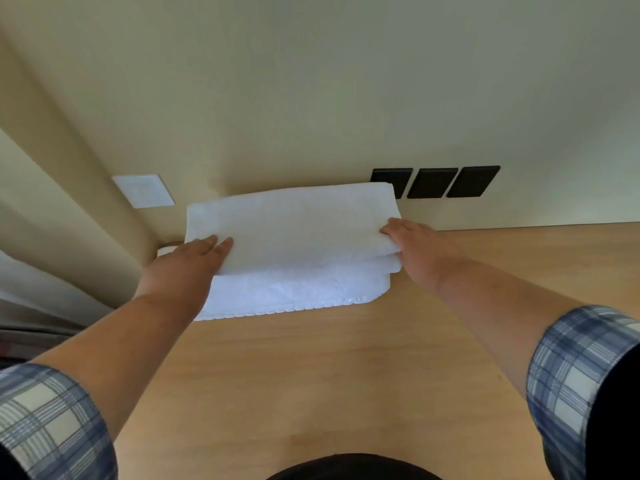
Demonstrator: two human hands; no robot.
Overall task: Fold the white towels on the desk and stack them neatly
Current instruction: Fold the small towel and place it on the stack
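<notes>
1. Towels first: an upper towel (294, 226), already folded, sits over a lower towel (294, 292), also folded, which lies flat on the desk (346, 375) close to the wall.
2. Both towels have their long axis running left to right, parallel to the wall, so the two hands sit at opposite short ends.
3. The left hand (187, 268) holds the upper towel's left end. Its fingers (216, 245) lie fairly straight on top, and the thumb is out of sight, presumably beneath the cloth.
4. The right hand (419, 251) holds the right end the same way, with its fingers over the top edge and the thumb hidden.
5. The upper towel looks partly raised. Its near edge is off the lower one, and its far edge is up near the black sockets (433, 182).
6. The relation that matters is the offset. The upper towel sits farther from the person than the lower one, so a wide strip of the lower towel shows in front, and the upper towel's right end reaches slightly past the lower one's.
7. My judgement is that a neat stack needs the upper towel drawn toward the person and a touch to the left before it is laid flat.
8. Neither hand is clearly nearer, since each has its own end.
</notes>
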